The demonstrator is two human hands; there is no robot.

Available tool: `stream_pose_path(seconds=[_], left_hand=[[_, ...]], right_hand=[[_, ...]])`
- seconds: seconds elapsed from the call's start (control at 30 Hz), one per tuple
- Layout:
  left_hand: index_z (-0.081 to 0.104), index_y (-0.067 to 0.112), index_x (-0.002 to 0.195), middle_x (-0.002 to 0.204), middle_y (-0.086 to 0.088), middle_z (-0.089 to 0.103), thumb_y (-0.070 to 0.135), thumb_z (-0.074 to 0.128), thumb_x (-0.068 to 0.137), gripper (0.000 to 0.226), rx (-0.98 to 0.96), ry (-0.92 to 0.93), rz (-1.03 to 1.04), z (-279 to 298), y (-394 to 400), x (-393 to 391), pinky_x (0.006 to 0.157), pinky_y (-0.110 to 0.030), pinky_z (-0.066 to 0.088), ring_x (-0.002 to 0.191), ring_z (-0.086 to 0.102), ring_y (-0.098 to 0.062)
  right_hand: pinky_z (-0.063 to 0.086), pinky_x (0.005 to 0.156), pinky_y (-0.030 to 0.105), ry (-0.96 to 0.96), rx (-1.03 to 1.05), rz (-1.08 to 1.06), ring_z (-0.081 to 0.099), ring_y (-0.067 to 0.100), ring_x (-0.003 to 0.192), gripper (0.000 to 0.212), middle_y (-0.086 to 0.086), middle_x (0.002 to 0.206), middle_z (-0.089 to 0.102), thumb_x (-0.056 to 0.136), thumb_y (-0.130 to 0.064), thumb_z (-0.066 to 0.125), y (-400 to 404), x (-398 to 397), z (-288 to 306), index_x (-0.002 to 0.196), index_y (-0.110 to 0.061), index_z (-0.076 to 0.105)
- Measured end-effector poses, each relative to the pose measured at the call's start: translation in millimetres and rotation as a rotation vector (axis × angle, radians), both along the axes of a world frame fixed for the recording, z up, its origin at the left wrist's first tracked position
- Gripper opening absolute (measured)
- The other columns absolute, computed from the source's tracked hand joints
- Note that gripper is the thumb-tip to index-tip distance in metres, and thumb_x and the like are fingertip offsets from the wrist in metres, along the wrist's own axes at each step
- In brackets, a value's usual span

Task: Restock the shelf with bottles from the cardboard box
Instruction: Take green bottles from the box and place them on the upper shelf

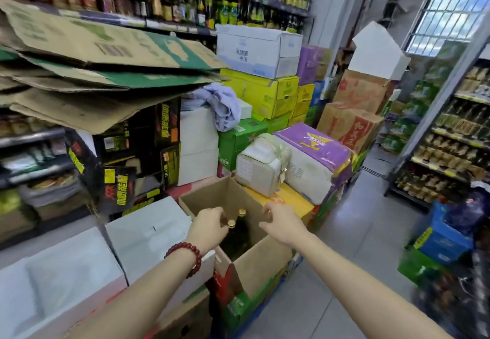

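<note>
Shelf [169, 24]: runs along the far left wall, its rows packed with dark bottles and jars; lower rows at the left edge hold packets.
Flattened cartons [106, 73]: a slumped pile of folded cardboard at the upper left, overhanging black-and-yellow printed cases [127, 158].
White cases [79, 267]: near left, side by side, just left of the open box.
Left hand [209, 228]: reaches down into the open box, fingers curled round the neck of a bottle that they mostly hide; a red bead bracelet [185, 256] sits on the wrist.
Cardboard box [259, 261]: open-topped, low in the middle of the scene, standing on green and red printed cases.
Bottles [236, 235]: dark glass with gold caps, upright inside the box; two caps show just right of the left hand's fingers.
Right hand [281, 222]: over the right rim of the box, fingers loosely curled; whether it touches the cardboard or holds anything, I cannot tell.
Stacked goods: behind the box, a white bag [259, 163], a purple-and-white pack [315, 158], green, yellow and white cartons, with a pale cloth [222, 105] draped on top.
Floor [358, 246]: grey tiles, right of the box.
Far right: another rack [456, 148] of packaged goods, and a blue box [445, 238] near it.
</note>
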State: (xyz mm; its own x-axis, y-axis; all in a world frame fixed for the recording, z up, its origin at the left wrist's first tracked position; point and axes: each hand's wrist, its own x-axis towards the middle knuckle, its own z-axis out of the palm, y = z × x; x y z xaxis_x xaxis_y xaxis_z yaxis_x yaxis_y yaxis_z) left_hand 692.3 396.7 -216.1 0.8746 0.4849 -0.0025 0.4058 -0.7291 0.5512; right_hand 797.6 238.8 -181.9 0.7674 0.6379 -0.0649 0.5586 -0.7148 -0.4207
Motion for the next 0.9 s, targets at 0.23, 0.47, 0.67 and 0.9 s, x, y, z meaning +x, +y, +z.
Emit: stream_pose_path(seconds=[0.23, 0.47, 0.67, 0.9], left_hand=[[0.053, 0.011, 0.127, 0.125, -0.012, 0.059, 0.029, 0.052, 0.094, 0.038, -0.093, 0.108, 0.299, -46.6, 27.4, 49.9, 0.091, -0.030, 0.049, 0.110, 0.059, -0.025], [0.041, 0.013, 0.138, 0.146, -0.013, 0.034, 0.035, 0.044, 0.097, 0.047, -0.133, 0.128, 0.429, -101.3, 34.5, 77.9, 0.105, -0.034, 0.040, 0.129, 0.044, -0.029], [0.030, 0.022, 0.146, 0.161, -0.001, 0.005, 0.042, 0.044, 0.097, 0.055, -0.114, 0.017, 0.497, -152.1, 42.8, 93.2, 0.116, -0.035, 0.030, 0.148, 0.014, -0.021], [0.023, 0.045, 0.143, 0.160, 0.000, 0.012, 0.046, 0.048, 0.094, 0.055, -0.422, -0.110, 0.484, -191.6, 48.6, 76.5, 0.110, -0.026, 0.027, 0.142, 0.030, -0.017]], right_hand=[[0.054, 0.082, 0.038, 0.115, -0.091, 0.202, 0.060, 0.022, 0.097, 0.033, 0.006, 0.111, 0.063, 0.087, -0.029, 0.063, 41.7, 92.8, -49.4, 0.116, -0.016, 0.057], [0.048, 0.088, 0.028, 0.304, -0.071, 0.269, 0.060, 0.023, 0.109, 0.047, 0.007, 0.124, 0.061, 0.087, -0.028, 0.067, 77.1, 128.4, -113.9, 0.129, -0.017, 0.049], [0.042, 0.104, 0.031, 0.436, -0.028, 0.189, 0.050, 0.021, 0.127, 0.058, 0.004, 0.138, 0.052, 0.084, -0.022, 0.071, 108.2, 134.0, -175.4, 0.135, -0.021, 0.044], [0.040, 0.107, 0.036, 0.529, -0.028, 0.119, 0.052, 0.025, 0.123, 0.054, 0.006, 0.128, 0.059, 0.080, -0.010, 0.074, 130.7, 138.2, -225.7, 0.128, -0.018, 0.052]])
